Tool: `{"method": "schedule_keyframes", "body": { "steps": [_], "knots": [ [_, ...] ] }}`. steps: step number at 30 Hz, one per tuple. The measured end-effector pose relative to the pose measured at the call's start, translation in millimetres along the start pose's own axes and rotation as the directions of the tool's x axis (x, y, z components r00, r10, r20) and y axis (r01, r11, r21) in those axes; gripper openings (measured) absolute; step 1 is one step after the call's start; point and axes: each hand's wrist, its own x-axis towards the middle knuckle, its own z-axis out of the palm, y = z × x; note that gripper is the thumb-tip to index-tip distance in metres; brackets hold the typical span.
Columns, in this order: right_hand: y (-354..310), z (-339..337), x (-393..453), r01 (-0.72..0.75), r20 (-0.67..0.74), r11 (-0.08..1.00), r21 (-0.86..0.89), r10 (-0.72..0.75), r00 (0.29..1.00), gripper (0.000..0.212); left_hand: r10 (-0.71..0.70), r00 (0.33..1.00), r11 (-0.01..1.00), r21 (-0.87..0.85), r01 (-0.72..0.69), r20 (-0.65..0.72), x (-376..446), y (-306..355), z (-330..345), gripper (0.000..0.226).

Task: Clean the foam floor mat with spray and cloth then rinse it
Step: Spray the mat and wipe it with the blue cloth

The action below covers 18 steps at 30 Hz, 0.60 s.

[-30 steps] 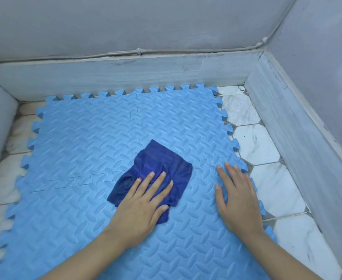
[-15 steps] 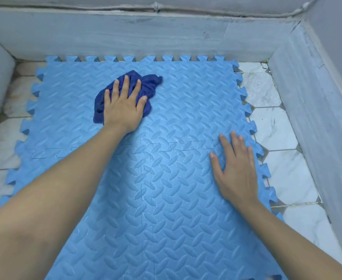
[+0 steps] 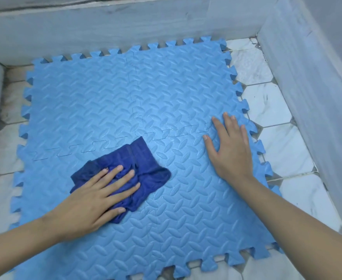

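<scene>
While the person kneels over it, one big light-blue foam floor mat (image 3: 166,102) with a raised leaf-like pattern and toothed puzzle edges lies flat on the white marbled hexagon floor tiles (image 3: 271,106), filling most of a low grey-walled recess. Seams in its surface show it as four interlocked squares. Pale tiles show along its left, right and near edges, and grey stone skirting (image 3: 105,27) runs just beyond its far edge. Two bare forearms reach in from below. One dark-blue crumpled cloth (image 3: 143,164) sits on the near-left square of the mat. The left hand (image 3: 97,199) lies flat on top of that cloth, fingers spread and pressing it down, not gripping it. The right hand (image 3: 230,150) rests palm-down and released, fingers splayed, on bare mat near its right edge, well apart from the cloth.
</scene>
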Motion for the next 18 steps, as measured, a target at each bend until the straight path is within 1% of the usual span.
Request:
{"method": "schedule_keyframes", "body": {
  "steps": [2,4,8,10,12,14,16,18],
  "knots": [
    [0.2,0.1,-0.2,-0.002,0.000,1.000,0.000,0.002,1.000,0.054,-0.050,0.998,0.998,0.022,0.051,-0.034,14.4,-8.9,-2.0,0.061],
    [0.5,1.0,-0.3,0.003,-0.002,1.000,0.001,-0.003,1.000,0.054,-0.176,0.982,0.983,0.041,0.179,-0.061,38.1,-23.6,-3.8,0.066],
    [0.2,0.6,0.0,0.003,0.004,1.000,0.004,-0.003,1.000,0.055,-0.433,0.898,0.901,-0.007,0.434,-0.077,77.4,-30.1,-4.5,0.076],
    [-0.3,-0.3,-0.4,-0.002,0.011,1.000,0.000,0.002,1.000,0.055,-0.492,0.867,0.871,-0.033,0.491,-0.086,83.7,-24.7,-6.9,0.079],
    [-1.3,-1.7,-1.2,-0.001,0.020,1.000,-0.012,0.001,1.000,0.056,-0.494,0.865,0.869,-0.049,0.491,-0.085,81.1,-17.8,-10.4,0.082],
    [-1.6,-2.2,-2.2,0.002,0.043,1.000,-0.027,-0.001,0.999,0.057,-0.459,0.884,0.888,-0.061,0.455,-0.083,71.1,-6.7,-10.2,0.085],
    [-2.4,-2.3,-1.8,0.007,0.080,0.998,-0.060,-0.002,0.997,0.059,-0.372,0.923,0.928,-0.058,0.368,-0.097,55.1,13.0,-5.5,0.088],
    [-5.8,-3.6,-1.6,-0.008,0.133,0.994,-0.113,0.023,0.991,0.061,-0.253,0.960,0.968,-0.028,0.251,-0.119,35.5,35.2,1.9,0.088]
  ]
}}
